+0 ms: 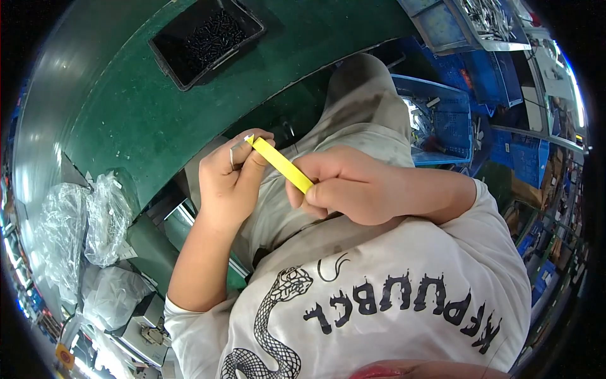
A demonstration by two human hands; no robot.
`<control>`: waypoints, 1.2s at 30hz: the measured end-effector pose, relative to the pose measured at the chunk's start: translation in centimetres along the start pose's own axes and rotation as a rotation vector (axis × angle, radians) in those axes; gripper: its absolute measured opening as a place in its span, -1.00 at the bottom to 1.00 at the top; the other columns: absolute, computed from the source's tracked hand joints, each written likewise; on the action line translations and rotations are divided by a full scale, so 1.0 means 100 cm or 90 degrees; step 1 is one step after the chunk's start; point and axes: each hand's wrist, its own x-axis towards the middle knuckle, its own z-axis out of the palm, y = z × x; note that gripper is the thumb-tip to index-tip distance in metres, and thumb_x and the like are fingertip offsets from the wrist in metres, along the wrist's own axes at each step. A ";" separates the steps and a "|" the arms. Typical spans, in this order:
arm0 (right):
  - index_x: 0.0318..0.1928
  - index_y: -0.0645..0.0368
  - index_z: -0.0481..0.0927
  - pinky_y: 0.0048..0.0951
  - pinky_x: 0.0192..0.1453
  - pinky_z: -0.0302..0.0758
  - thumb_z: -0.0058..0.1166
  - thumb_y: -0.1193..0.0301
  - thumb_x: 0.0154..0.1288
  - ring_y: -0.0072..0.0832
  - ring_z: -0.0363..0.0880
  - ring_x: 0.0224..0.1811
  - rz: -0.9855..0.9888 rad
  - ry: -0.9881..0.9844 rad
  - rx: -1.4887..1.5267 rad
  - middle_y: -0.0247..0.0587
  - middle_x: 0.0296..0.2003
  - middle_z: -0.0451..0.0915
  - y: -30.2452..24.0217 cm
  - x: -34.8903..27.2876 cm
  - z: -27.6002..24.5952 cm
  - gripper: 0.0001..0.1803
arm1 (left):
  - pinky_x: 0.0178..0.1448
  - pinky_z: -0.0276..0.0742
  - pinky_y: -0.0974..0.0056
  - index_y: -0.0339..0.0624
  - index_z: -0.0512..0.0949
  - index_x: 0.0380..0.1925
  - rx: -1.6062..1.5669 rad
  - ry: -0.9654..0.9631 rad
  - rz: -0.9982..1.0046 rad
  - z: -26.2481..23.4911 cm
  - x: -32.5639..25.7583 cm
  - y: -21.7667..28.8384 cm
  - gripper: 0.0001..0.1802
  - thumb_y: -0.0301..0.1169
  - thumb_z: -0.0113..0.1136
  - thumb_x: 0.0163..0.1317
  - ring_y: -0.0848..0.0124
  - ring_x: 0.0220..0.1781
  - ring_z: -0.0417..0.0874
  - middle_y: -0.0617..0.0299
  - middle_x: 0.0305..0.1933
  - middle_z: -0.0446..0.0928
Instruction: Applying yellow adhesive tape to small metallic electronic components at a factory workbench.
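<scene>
Between my two hands stretches a narrow, flat yellow strip (282, 165), held slantwise above my lap. Its upper left end is pinched between the thumb and fingers of my left hand (222, 180), which wears a ring. A small folded or cut yellow tip with a bit of white pokes out at those fingertips. My right hand (358, 188) grips the lower right end between thumb and curled fingers. What the strip is made of I cannot tell.
A green worktable (120, 120) lies ahead and left, bearing a black tray (169, 49) of small black parts. At right stand a blue basket (456, 129) and a blue bin (439, 28) beside metal pieces. Clear plastic bags (106, 218) hang at left.
</scene>
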 end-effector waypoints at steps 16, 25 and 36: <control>-0.45 0.18 0.53 -0.60 -0.45 0.25 -0.18 0.39 0.23 -0.71 0.31 -0.57 0.106 0.067 -0.005 -0.42 -0.54 0.49 -0.008 0.004 -0.005 -0.77 | -0.26 0.50 0.23 -0.17 0.60 -0.18 0.259 0.027 0.172 -0.007 0.005 0.006 -0.80 -0.50 0.24 0.16 0.21 -0.40 0.61 0.18 -0.40 0.64; -0.41 0.19 0.54 -0.59 -0.47 0.25 -0.22 0.40 0.27 -0.72 0.29 -0.58 0.103 0.072 -0.007 -0.38 -0.53 0.50 0.001 0.006 -0.010 -0.75 | -0.30 0.47 0.23 -0.16 0.61 -0.17 0.314 0.003 0.185 -0.009 0.006 0.006 -0.79 -0.48 0.25 0.16 0.21 -0.46 0.57 0.14 -0.45 0.59; -0.08 0.26 0.48 -0.57 -0.38 0.33 -0.23 0.59 0.17 -0.68 0.40 -0.48 0.048 0.019 0.111 -0.20 -0.34 0.61 0.006 0.012 -0.003 -0.68 | -0.29 0.37 0.48 -0.33 0.62 -0.19 -0.087 0.032 -0.138 0.010 0.005 -0.008 -0.83 -0.43 0.15 0.36 0.63 -0.40 0.44 0.35 -0.43 0.54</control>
